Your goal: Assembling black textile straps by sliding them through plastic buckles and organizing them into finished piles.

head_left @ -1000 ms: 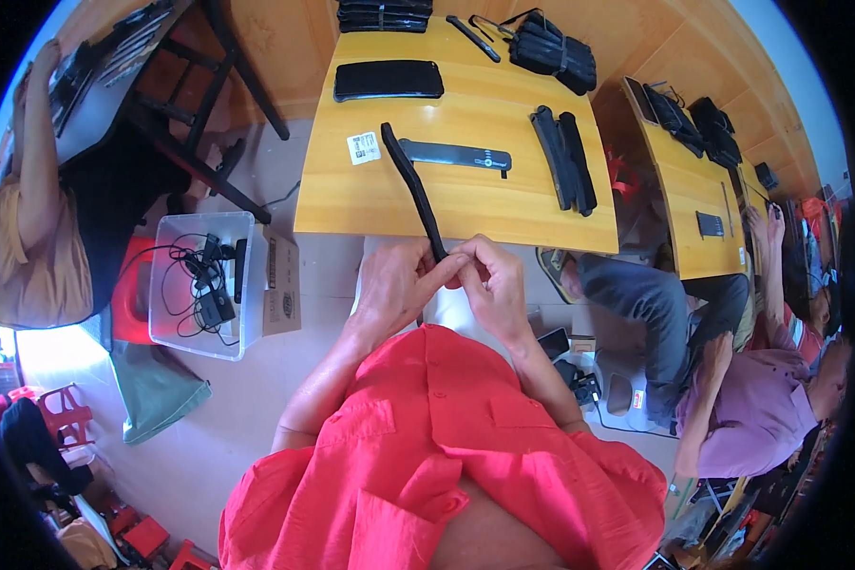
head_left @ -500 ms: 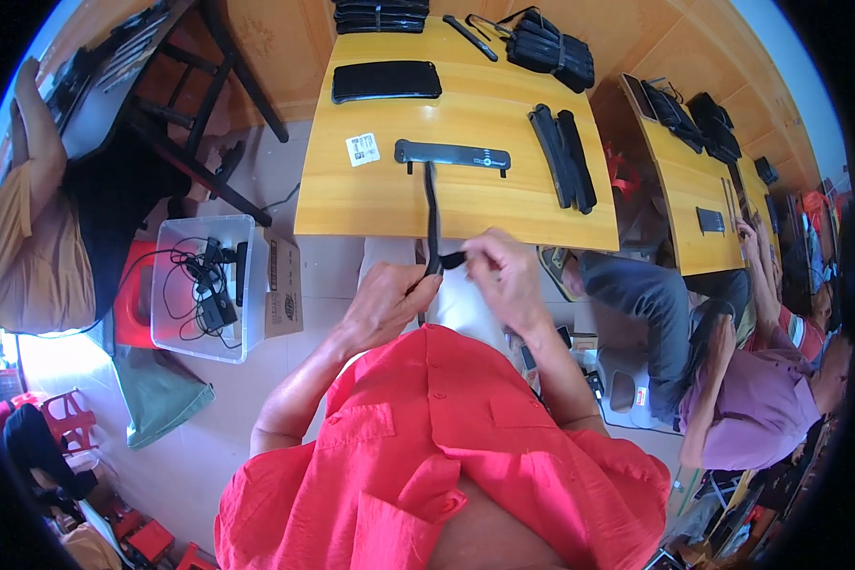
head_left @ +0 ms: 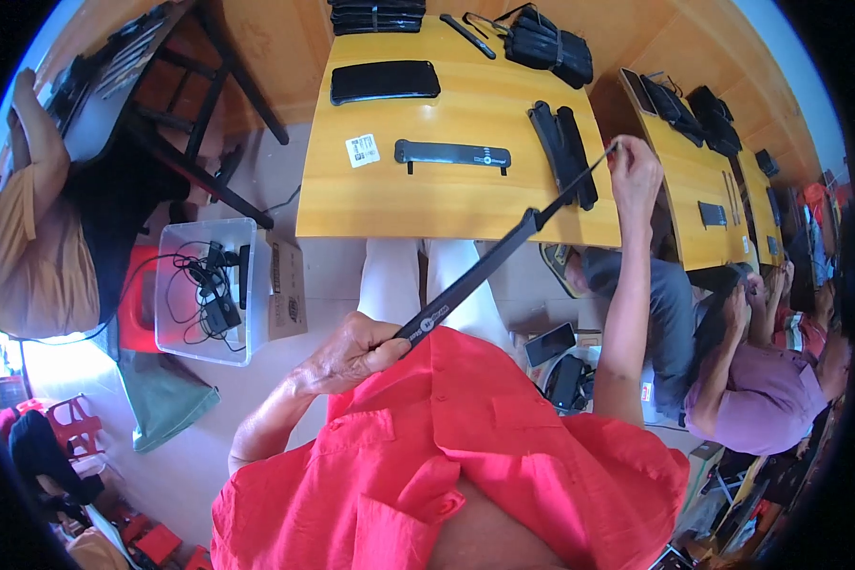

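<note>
My left hand [head_left: 356, 353] is closed on the near end of a long, flat black strip [head_left: 475, 275] with white printing. The strip slants up to the right, over my lap. A thin black cord or strap [head_left: 579, 180] runs taut from its far end, and my right hand [head_left: 635, 171] pinches the tip of that above the table's right edge. A similar black printed piece [head_left: 451, 153] with two small tabs lies on the yellow table [head_left: 351, 214]. Left of it is a white label [head_left: 361, 150]; two long padded black pieces [head_left: 562, 157] lie to its right.
Farther back on the table are a flat black pouch [head_left: 385, 83], a bound black stack [head_left: 377, 17], a narrow black piece [head_left: 467, 36] and a tied black bundle [head_left: 549, 49]. A clear bin [head_left: 204, 328] of cables stands left. Other people sit on both sides.
My right hand has moved up and to the right, drawing the thin cord or strap out taut. My left hand has come lower and left, and the strip now slants right, away from the table piece.
</note>
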### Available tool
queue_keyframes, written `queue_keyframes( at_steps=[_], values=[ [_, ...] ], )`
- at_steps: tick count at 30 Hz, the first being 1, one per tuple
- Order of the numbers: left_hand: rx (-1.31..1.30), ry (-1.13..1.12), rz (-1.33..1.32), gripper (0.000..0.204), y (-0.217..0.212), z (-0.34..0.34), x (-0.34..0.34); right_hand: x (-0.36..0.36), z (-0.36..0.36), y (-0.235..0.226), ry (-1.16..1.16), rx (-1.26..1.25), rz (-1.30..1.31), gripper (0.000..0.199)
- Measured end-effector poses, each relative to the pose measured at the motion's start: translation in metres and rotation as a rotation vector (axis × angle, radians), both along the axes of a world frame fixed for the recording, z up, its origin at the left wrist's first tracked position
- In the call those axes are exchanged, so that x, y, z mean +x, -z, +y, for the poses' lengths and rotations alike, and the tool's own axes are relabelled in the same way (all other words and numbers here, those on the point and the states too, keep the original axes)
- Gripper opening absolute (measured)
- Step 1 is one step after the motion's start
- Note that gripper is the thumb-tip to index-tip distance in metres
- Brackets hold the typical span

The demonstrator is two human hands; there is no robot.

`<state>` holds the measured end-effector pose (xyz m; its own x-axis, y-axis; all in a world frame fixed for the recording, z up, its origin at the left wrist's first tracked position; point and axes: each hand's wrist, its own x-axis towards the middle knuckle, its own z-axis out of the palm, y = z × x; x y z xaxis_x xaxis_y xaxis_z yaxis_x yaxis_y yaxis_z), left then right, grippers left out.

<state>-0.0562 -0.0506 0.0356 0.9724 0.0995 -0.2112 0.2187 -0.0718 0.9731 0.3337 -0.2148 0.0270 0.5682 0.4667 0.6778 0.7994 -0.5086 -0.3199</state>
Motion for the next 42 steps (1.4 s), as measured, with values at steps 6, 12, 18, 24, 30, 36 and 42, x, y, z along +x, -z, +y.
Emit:
queue_keyframes(
  at_steps=[6,12,18,24,30,36,42],
  values=[
    [-0.012,-0.016,-0.003,0.033,-0.003,0.004,0.005,-0.010,0.035,-0.019,0.103,0.036,-0.024,0.008],
    [-0.197,-0.099,0.028,0.033,0.004,0.006,0.011,-0.038,0.047,-0.022,-0.239,0.352,0.486,0.009],
    [-0.220,-0.090,0.014,0.034,0.004,0.006,0.020,-0.036,0.045,-0.016,-0.493,0.820,1.091,0.011],
    [-0.233,-0.072,0.044,0.039,0.014,-0.013,0.029,-0.008,0.043,0.001,-0.933,1.528,1.990,0.015],
    [-0.138,-0.029,-0.117,0.032,0.008,-0.024,0.014,0.063,0.049,-0.017,-0.646,1.571,1.586,0.017],
    [-0.141,-0.324,0.155,0.038,0.026,0.012,-0.011,0.072,-0.010,-0.049,-0.792,1.359,1.264,0.013],
    [-0.151,-0.634,0.077,0.039,0.085,0.051,0.020,-0.008,-0.003,-0.045,-0.445,1.019,1.203,0.014]
  ],
)
